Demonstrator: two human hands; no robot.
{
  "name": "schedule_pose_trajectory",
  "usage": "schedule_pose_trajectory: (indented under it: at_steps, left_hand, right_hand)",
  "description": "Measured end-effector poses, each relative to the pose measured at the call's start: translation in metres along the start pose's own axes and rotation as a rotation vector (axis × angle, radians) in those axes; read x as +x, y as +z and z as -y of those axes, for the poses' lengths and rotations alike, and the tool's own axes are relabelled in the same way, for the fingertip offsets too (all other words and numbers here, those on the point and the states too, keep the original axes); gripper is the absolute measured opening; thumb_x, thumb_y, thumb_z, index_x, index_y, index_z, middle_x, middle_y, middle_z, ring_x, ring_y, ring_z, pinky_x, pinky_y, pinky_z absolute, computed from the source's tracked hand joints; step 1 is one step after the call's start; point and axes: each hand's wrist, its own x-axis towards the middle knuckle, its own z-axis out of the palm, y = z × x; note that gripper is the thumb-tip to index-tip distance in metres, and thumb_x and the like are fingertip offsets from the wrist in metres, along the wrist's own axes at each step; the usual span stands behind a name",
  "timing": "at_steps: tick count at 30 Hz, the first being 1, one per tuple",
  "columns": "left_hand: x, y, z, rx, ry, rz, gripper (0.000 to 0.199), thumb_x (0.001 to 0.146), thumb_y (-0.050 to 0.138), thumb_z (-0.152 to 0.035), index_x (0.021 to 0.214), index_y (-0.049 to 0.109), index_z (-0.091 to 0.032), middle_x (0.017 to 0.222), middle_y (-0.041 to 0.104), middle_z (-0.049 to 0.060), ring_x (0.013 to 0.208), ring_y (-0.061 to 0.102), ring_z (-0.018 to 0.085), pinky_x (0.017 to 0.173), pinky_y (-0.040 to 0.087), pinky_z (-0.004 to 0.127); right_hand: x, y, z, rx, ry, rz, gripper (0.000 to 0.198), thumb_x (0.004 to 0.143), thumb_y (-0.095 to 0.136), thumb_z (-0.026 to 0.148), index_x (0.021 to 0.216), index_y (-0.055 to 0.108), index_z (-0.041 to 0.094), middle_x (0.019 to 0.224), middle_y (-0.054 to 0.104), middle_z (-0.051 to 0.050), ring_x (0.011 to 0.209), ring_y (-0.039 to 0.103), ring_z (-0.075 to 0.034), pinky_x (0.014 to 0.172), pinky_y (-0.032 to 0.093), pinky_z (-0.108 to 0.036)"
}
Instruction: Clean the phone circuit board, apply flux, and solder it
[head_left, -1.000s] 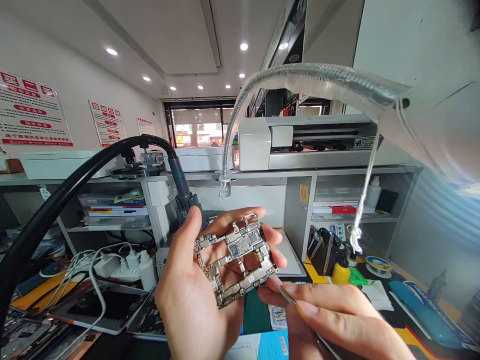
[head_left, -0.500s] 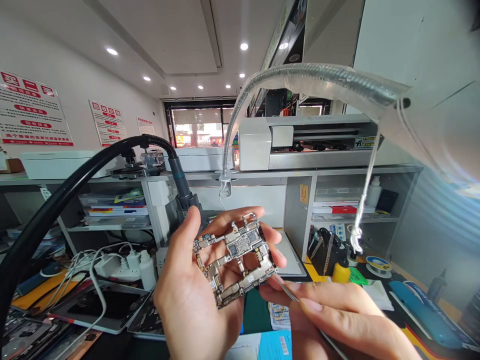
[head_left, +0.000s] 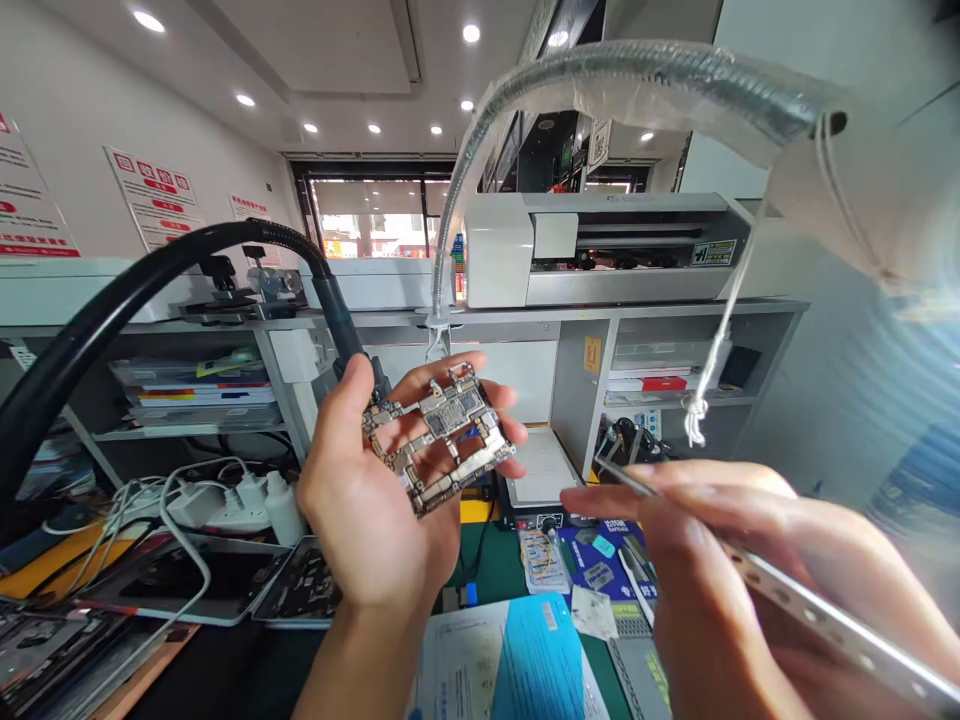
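My left hand (head_left: 367,500) is held up, palm toward me, with its thumb and fingers curled round a phone circuit board (head_left: 457,410). Chips and small metal shields cover the board, and finger shows through its cut-outs. On the right, my right hand (head_left: 697,560) grips metal tweezers (head_left: 817,605), with a row of round holes along the handle. Their thin tip points up and left, apart from the board. The fingers cover part of the tweezers.
A black flexible hose (head_left: 150,255) arches on the left, and a clear-wrapped duct (head_left: 600,70) above. Opened devices (head_left: 195,580), a power strip with cables (head_left: 232,505) and a white bottle (head_left: 283,510) lie left. A blue-and-white booklet (head_left: 536,660) lies below; shelves (head_left: 495,318) stand behind.
My right hand has drawn the tweezers away from the board's edge, to the right and nearer me. The board stays in my left hand. The view has tipped downward.
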Motion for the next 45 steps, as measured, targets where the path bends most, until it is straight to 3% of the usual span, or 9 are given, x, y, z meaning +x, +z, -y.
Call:
schedule_pose_trajectory:
  at_steps: [3, 5, 8, 11, 14, 18, 26, 34, 45]
  left_hand:
    - [0.008, -0.004, 0.005, -0.007, 0.017, 0.035, 0.058, 0.096, 0.041, -0.052, 0.097, 0.076, -0.006, 0.076, 0.076, 0.017, 0.059, 0.072, 0.029, 0.041, 0.056, 0.035]
    - [0.012, -0.006, 0.006, -0.012, 0.018, 0.058, 0.056, 0.097, 0.039, -0.051, 0.101, 0.075, -0.007, 0.075, 0.075, 0.016, 0.057, 0.070, 0.028, 0.038, 0.054, 0.034]
    - [0.014, -0.008, 0.007, -0.030, 0.004, 0.119, 0.057, 0.098, 0.037, -0.052, 0.102, 0.073, -0.008, 0.074, 0.074, 0.014, 0.057, 0.070, 0.027, 0.039, 0.053, 0.033]
    - [0.012, -0.011, 0.014, -0.056, -0.108, 0.178, 0.057, 0.095, 0.039, -0.056, 0.103, 0.072, -0.010, 0.076, 0.074, 0.012, 0.060, 0.071, 0.026, 0.040, 0.053, 0.031]
    - [0.003, -0.021, 0.030, -0.043, -0.295, 0.217, 0.054, 0.096, 0.039, -0.049, 0.106, 0.070, -0.006, 0.076, 0.073, 0.014, 0.060, 0.071, 0.027, 0.040, 0.054, 0.032]
    - [-0.022, -0.056, 0.053, 0.011, -0.585, 0.220, 0.047, 0.094, 0.045, -0.039, 0.113, 0.066, -0.001, 0.077, 0.072, 0.018, 0.058, 0.069, 0.028, 0.037, 0.051, 0.033]
    - [-0.055, -0.133, 0.064, 0.073, -0.736, 0.071, 0.042, 0.096, 0.051, -0.034, 0.125, 0.057, -0.003, 0.082, 0.073, 0.017, 0.063, 0.070, 0.026, 0.042, 0.054, 0.032]
    - [-0.053, -0.150, 0.060, 0.047, -0.734, 0.063, 0.045, 0.094, 0.056, -0.035, 0.123, 0.059, -0.001, 0.083, 0.073, 0.019, 0.063, 0.069, 0.027, 0.043, 0.055, 0.035]
    - [-0.059, -0.154, 0.067, 0.021, -0.772, 0.039, 0.043, 0.092, 0.056, -0.038, 0.119, 0.062, -0.005, 0.083, 0.074, 0.018, 0.061, 0.070, 0.028, 0.039, 0.053, 0.035]
  right_hand:
    - [0.002, 0.000, 0.000, -0.105, 0.022, -0.055, 0.006, 0.084, 0.074, 0.039, 0.089, 0.073, 0.041, 0.084, 0.076, -0.001, 0.073, 0.074, -0.026, 0.065, 0.066, -0.041]
    - [0.002, -0.013, -0.007, -0.095, 0.231, 0.039, 0.007, 0.084, 0.075, 0.045, 0.088, 0.075, 0.040, 0.085, 0.076, -0.001, 0.077, 0.073, -0.027, 0.072, 0.065, -0.041]
    - [-0.008, -0.043, -0.029, -0.146, 0.437, 0.202, 0.029, 0.080, 0.075, 0.058, 0.069, 0.074, 0.031, 0.073, 0.074, -0.007, 0.068, 0.071, -0.028, 0.060, 0.063, -0.042]
    - [-0.022, -0.075, -0.060, -0.137, 0.651, 0.388, 0.052, 0.085, 0.071, 0.059, 0.051, 0.057, 0.022, 0.056, 0.061, -0.003, 0.055, 0.064, -0.019, 0.050, 0.055, -0.032]
    - [-0.024, -0.104, -0.092, -0.100, 0.863, 0.496, 0.033, 0.099, 0.059, 0.046, 0.094, 0.066, 0.014, 0.075, 0.065, 0.002, 0.056, 0.060, -0.010, 0.053, 0.053, -0.025]
    - [-0.004, -0.127, -0.120, -0.112, 0.969, 0.461, 0.032, 0.099, 0.062, 0.039, 0.120, 0.064, 0.016, 0.112, 0.069, -0.007, 0.089, 0.069, -0.019, 0.076, 0.060, -0.037]
    - [0.064, -0.113, -0.151, -0.207, 0.866, 0.269, 0.036, 0.097, 0.065, 0.035, 0.129, 0.061, 0.018, 0.128, 0.065, -0.010, 0.107, 0.067, -0.024, 0.088, 0.059, -0.045]
    - [0.132, -0.072, -0.164, -0.379, 0.699, 0.230, 0.034, 0.098, 0.063, 0.036, 0.128, 0.062, 0.019, 0.129, 0.064, -0.010, 0.107, 0.067, -0.023, 0.089, 0.059, -0.045]
    - [0.125, -0.045, -0.188, -0.730, 0.606, 0.458, 0.036, 0.097, 0.065, 0.036, 0.128, 0.061, 0.018, 0.128, 0.065, -0.010, 0.107, 0.067, -0.024, 0.089, 0.059, -0.045]
